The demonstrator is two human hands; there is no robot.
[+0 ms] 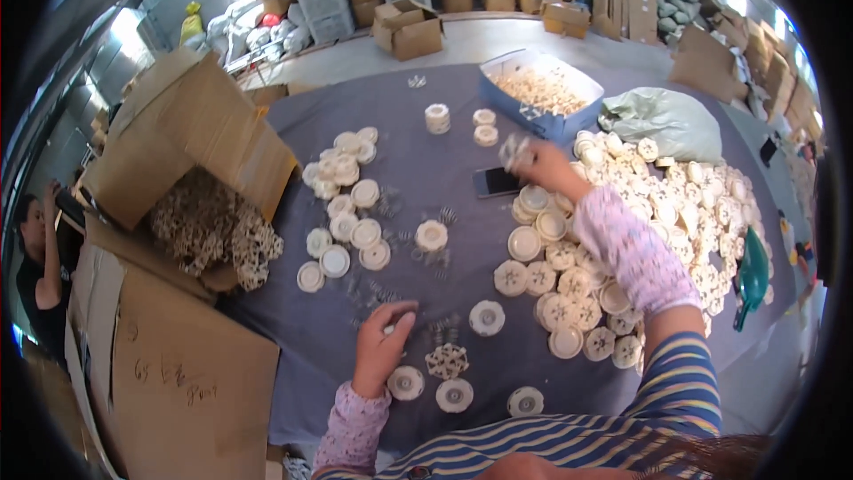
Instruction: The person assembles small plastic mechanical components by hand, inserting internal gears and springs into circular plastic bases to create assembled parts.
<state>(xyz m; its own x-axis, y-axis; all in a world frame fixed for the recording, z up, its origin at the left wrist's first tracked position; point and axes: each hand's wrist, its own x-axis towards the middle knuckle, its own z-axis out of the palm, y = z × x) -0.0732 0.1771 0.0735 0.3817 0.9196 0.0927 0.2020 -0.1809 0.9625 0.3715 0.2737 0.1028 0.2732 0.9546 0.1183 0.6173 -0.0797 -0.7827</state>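
Note:
My right hand reaches over a dark phone, its fingers closed on a pale, blurred piece whose shape is smeared by motion. Low on the left of the cloth, my left hand has its fingers curled in, with a tiny white spot showing between them; what it holds is unclear. Beside it lie a dark-patterned openwork piece and round cream discs. Small metal springs are scattered close by. One thicker cream disc sits mid-table.
A large heap of cream round parts covers the right side. Behind it are a blue bin of small pale pieces and a plastic sack. A teal scoop lies at right. Cardboard boxes crowd the left edge; a person is beyond them.

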